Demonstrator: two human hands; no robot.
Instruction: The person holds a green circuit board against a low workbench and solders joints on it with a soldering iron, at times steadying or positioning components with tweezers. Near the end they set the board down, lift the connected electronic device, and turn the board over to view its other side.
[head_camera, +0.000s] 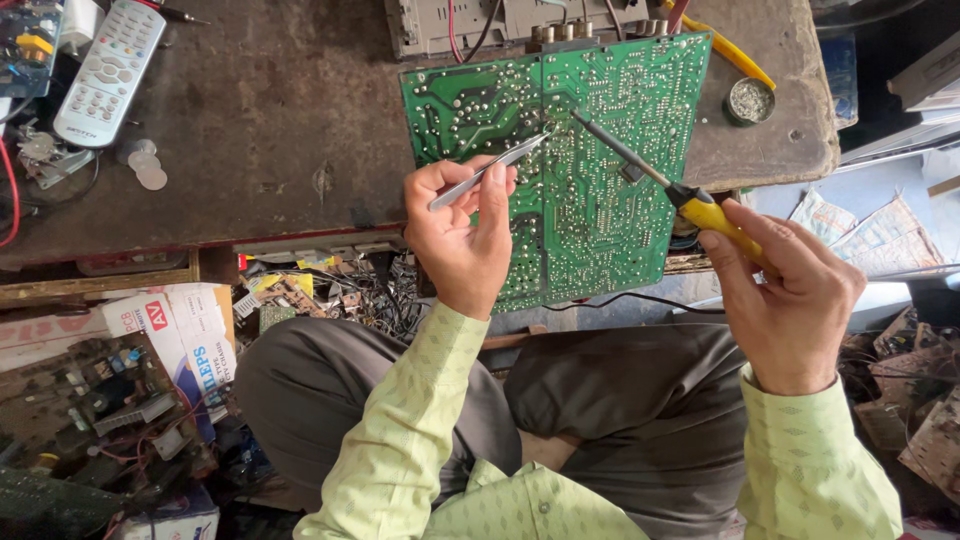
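A green circuit board lies solder-side up, hanging over the front edge of a dark workbench. My left hand grips metal tweezers, whose tips touch the board near its upper middle. My right hand holds a soldering iron by its yellow handle. The iron's tip meets the board at almost the same spot as the tweezers. Both sleeves are light green.
A white remote control lies at the bench's far left, beside clear discs. A round tin and a yellow tool sit at the right. Electronic scrap and a box crowd the floor left; papers lie right.
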